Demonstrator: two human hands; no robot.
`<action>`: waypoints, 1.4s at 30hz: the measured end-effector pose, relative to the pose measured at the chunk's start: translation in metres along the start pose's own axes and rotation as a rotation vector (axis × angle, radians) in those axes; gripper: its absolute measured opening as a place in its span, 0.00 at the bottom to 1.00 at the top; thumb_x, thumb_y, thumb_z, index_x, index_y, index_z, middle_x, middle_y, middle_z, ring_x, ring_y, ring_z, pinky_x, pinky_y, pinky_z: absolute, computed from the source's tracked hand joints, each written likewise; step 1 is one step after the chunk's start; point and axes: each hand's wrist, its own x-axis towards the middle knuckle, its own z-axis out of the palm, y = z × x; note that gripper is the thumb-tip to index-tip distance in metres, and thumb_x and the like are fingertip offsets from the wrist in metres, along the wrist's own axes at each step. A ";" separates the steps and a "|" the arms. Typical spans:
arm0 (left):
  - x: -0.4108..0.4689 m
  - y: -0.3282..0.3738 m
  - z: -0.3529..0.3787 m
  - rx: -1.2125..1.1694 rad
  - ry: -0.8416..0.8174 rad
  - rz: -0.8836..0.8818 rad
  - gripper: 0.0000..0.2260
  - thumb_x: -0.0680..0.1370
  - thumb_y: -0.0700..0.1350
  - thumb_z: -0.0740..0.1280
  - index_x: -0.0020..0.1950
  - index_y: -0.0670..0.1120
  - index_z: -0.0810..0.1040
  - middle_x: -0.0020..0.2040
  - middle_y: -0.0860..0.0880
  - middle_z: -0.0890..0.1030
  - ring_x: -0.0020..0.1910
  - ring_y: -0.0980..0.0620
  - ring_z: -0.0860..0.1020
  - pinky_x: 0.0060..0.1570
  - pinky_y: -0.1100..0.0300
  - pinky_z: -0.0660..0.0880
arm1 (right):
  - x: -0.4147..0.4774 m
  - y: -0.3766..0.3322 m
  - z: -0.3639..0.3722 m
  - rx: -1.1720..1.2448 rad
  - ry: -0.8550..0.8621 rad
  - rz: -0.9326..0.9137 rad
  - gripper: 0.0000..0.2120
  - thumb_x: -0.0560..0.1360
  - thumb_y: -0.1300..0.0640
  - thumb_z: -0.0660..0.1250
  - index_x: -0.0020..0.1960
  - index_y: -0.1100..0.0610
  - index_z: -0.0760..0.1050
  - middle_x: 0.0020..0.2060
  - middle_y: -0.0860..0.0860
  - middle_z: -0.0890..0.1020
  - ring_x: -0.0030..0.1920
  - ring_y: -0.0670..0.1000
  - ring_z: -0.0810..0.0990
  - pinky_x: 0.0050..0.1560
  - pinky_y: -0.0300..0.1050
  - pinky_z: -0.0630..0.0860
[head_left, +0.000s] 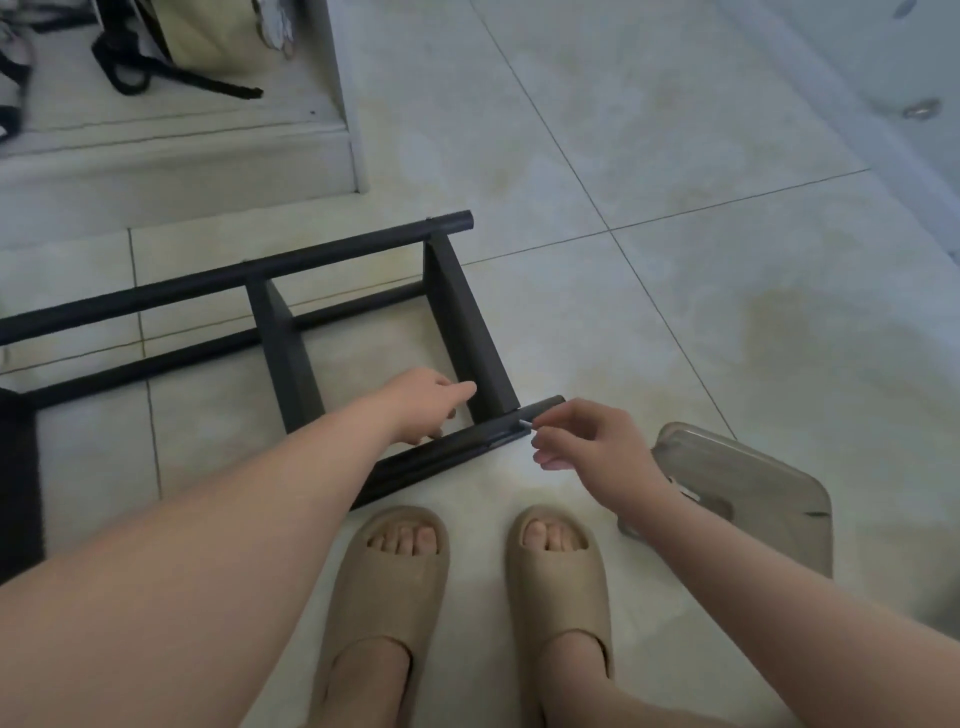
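A black metal frame (280, 332) of tubes and flat crossbars lies on its side on the tiled floor. My left hand (423, 408) reaches down onto its near tube (457, 449), fingers curled at the tube beside a crossbar. My right hand (587, 441) pinches a small pale screw or pin (525, 426) between thumb and forefinger, its tip at the side of the near tube close to the tube's end.
A grey plastic tray or lid (753, 493) lies on the floor under my right forearm. My two feet in beige slippers (395, 587) stand just behind the frame. A white step (176, 156) with black straps and a bag rises at the far left.
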 end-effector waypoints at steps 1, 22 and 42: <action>0.008 -0.005 0.004 -0.017 -0.011 0.005 0.21 0.83 0.60 0.59 0.64 0.46 0.77 0.58 0.47 0.82 0.51 0.47 0.82 0.57 0.51 0.77 | 0.001 0.006 0.002 0.018 -0.004 -0.006 0.06 0.76 0.69 0.69 0.45 0.61 0.81 0.33 0.54 0.85 0.36 0.51 0.85 0.42 0.43 0.83; 0.044 -0.005 0.045 -0.275 -0.052 0.109 0.15 0.78 0.57 0.69 0.42 0.45 0.82 0.27 0.46 0.82 0.24 0.51 0.79 0.26 0.62 0.74 | 0.009 0.038 -0.005 0.034 0.012 -0.120 0.09 0.77 0.70 0.70 0.43 0.58 0.80 0.35 0.54 0.84 0.36 0.49 0.84 0.42 0.35 0.78; 0.042 -0.008 0.048 -0.329 -0.060 0.116 0.19 0.82 0.53 0.65 0.48 0.37 0.80 0.45 0.38 0.85 0.29 0.46 0.82 0.27 0.59 0.75 | 0.024 0.039 0.024 0.175 0.110 0.008 0.05 0.77 0.69 0.70 0.43 0.63 0.78 0.33 0.54 0.85 0.33 0.53 0.85 0.40 0.42 0.82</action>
